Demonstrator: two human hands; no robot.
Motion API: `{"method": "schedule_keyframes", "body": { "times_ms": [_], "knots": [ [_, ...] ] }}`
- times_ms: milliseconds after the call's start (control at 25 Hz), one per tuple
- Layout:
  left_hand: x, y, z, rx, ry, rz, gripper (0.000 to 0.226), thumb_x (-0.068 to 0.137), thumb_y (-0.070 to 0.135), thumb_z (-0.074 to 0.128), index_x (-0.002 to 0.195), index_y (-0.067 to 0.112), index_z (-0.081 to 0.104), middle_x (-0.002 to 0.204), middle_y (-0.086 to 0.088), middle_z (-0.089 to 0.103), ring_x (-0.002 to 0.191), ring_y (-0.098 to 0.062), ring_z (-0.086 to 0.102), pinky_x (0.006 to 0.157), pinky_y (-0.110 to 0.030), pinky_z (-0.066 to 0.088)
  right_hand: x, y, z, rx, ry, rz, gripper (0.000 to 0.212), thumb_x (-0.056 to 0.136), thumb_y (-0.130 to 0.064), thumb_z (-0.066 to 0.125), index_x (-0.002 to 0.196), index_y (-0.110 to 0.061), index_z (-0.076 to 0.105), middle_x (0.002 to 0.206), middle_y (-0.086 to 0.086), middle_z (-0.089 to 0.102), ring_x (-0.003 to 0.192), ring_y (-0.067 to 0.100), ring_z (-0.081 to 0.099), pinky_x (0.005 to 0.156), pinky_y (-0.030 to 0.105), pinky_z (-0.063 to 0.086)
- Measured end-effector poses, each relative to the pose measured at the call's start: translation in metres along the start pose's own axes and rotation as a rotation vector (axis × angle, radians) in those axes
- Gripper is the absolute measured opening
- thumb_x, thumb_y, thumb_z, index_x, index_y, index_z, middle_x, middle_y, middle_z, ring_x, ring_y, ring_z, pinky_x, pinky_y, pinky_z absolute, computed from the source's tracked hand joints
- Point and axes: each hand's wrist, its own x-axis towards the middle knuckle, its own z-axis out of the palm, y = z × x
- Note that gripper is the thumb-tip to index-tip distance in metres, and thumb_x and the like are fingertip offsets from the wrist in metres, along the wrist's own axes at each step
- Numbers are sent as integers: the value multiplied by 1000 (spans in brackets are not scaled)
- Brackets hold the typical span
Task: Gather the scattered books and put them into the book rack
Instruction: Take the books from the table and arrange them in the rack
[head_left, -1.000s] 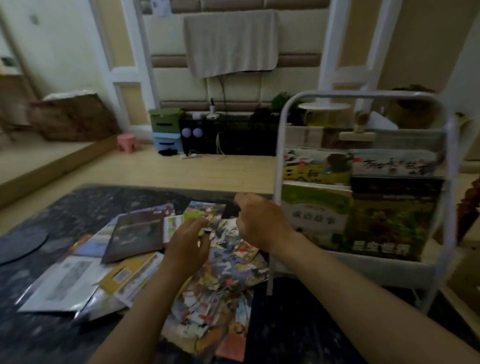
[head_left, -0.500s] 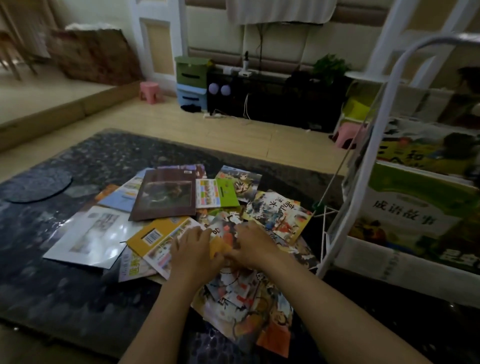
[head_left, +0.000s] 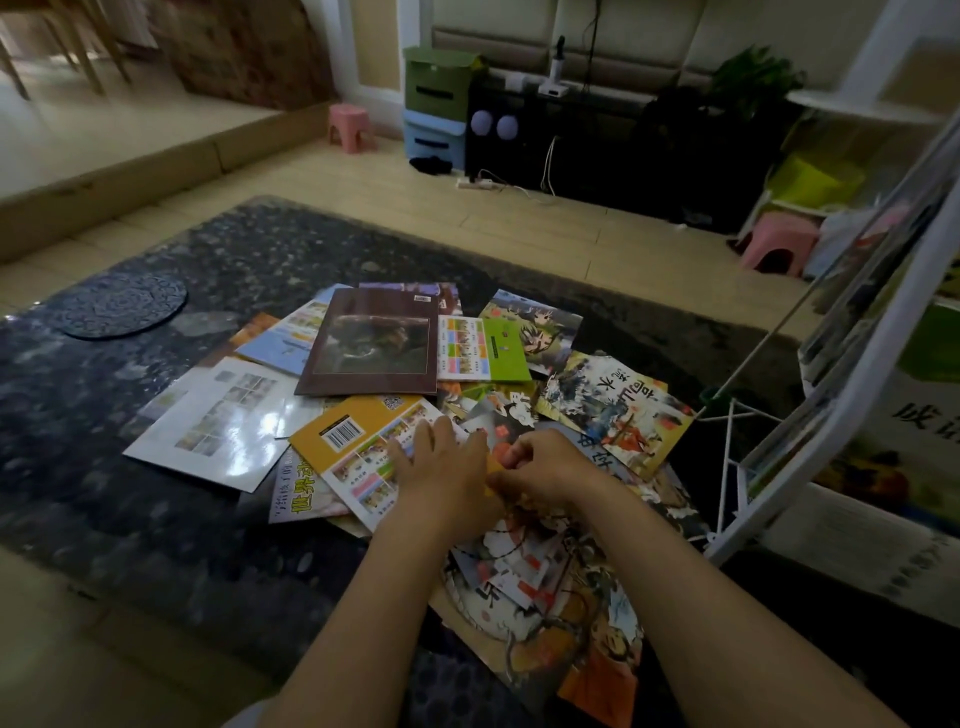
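Picking step: working the next book loose from the pile, nothing lifted clear yet.

Landmark is the brown book (head_left: 371, 343), on top of the scatter on the dark table (head_left: 78, 441).
- Left hand (head_left: 441, 467): just below the brown book, fingers straight and slightly spread, pressing flat on the yellow book (head_left: 343, 441) with the barcode.
- Right hand (head_left: 545, 462): below and right of the brown book, touching the left hand. Its fingers are curled in, pinching a yellow-orange edge (head_left: 491, 470) between the two hands. Can't tell which book that edge belongs to; my guess is the yellow one's corner.
- Book rack (head_left: 831, 415): well right of the brown book, white frame, several books in it face out.
- White glossy book (head_left: 218, 421) lies lower left of the brown book, and the green-strip book (head_left: 483, 348) touches its right side.

Next move: peel the edge up, get a full grip on one book, and lift without dragging the overlapping neighbours. Then carry it right to the rack. Most of the pile is left to do.
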Motion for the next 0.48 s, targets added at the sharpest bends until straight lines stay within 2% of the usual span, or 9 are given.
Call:
{"method": "schedule_keyframes", "body": {
  "times_ms": [200, 360, 480],
  "knots": [
    [-4, 6, -2, 22, -14, 22, 57, 90, 53, 48, 143, 38, 32, 159, -19, 4, 146, -45, -8, 109, -73, -4, -6, -4, -2, 73, -2, 14, 21, 85, -22, 72, 73, -14, 57, 79, 8, 59, 75, 19, 58, 78, 42, 54],
    [-5, 6, -4, 12, -4, 42, 75, 85, 57, 53, 149, 44, 15, 159, -15, 10, 146, -45, 0, 108, -74, 1, -10, -19, -4, 23, -64, 84, 25, 86, -23, 67, 67, -15, 52, 68, 6, 53, 62, 19, 51, 61, 33, 44],
    [-6, 5, -9, -40, 40, 63, 80, 79, 59, 58, 147, 42, 20, 154, -13, 19, 144, -40, 12, 108, -73, 9, -7, -30, -7, -13, -76, 116, 22, 95, -24, 53, 78, -10, 56, 76, 12, 56, 65, 19, 50, 58, 30, 41]
  ]
}}
